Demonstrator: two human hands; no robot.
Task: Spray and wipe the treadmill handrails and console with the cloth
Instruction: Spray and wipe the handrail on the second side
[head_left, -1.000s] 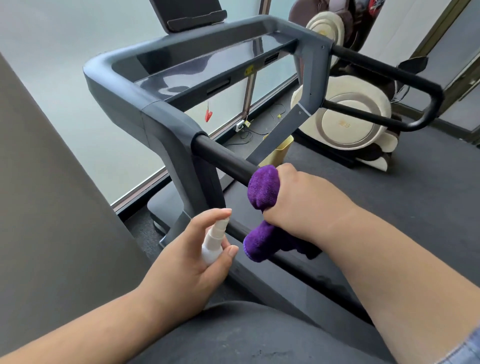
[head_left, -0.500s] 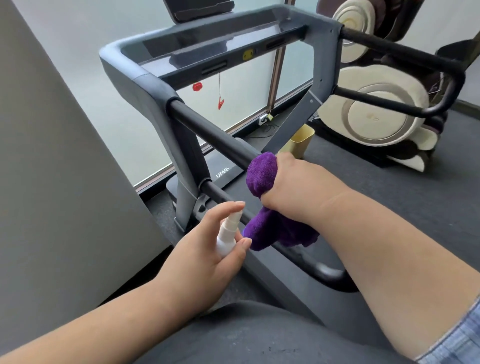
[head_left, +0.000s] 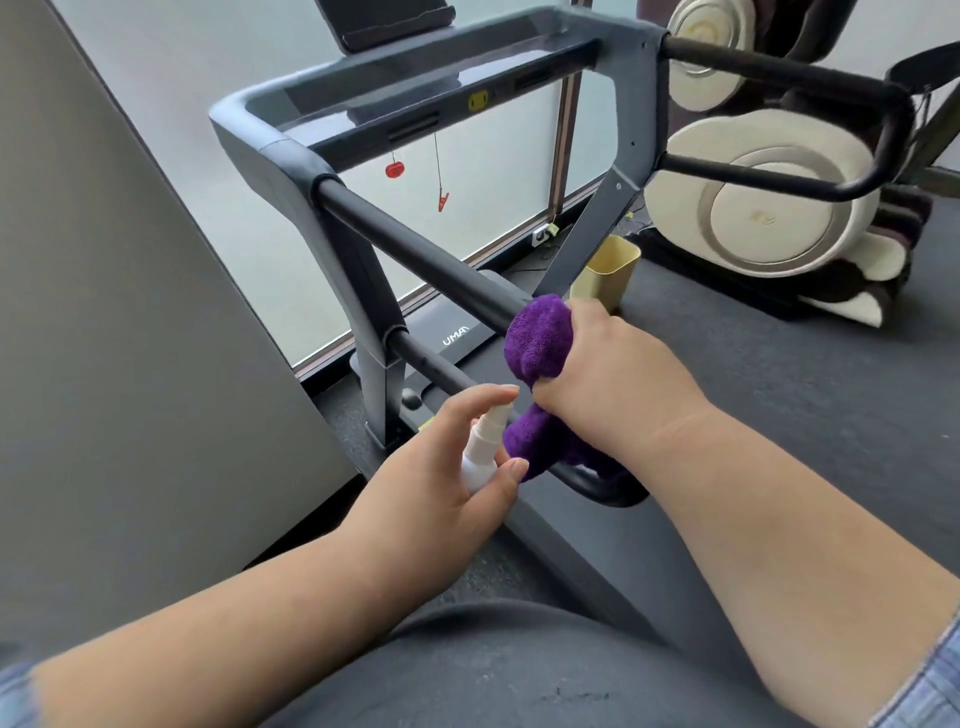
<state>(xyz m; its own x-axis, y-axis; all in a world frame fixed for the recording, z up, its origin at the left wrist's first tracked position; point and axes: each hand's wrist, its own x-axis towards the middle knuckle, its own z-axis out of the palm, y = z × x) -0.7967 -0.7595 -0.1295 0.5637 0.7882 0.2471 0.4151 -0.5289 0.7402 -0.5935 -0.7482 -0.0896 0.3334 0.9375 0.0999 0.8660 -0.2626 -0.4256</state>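
Observation:
A purple cloth is wrapped round the near end of the treadmill's left black handrail, and my right hand grips the rail through it. Part of the cloth hangs below the hand. My left hand holds a small white spray bottle just left of the cloth, index finger over its top. The grey console spans the top of the frame. The right handrail loops at the upper right.
A grey wall panel stands close on the left. A frosted window is behind the treadmill. A cream massage chair sits at the right, a yellow bin on the dark floor near it. A red safety clip hangs from the console.
My right hand has slid the cloth along the left handrail toward its near end, baring more of the rail. My left hand keeps the bottle beside it. The view has drawn back.

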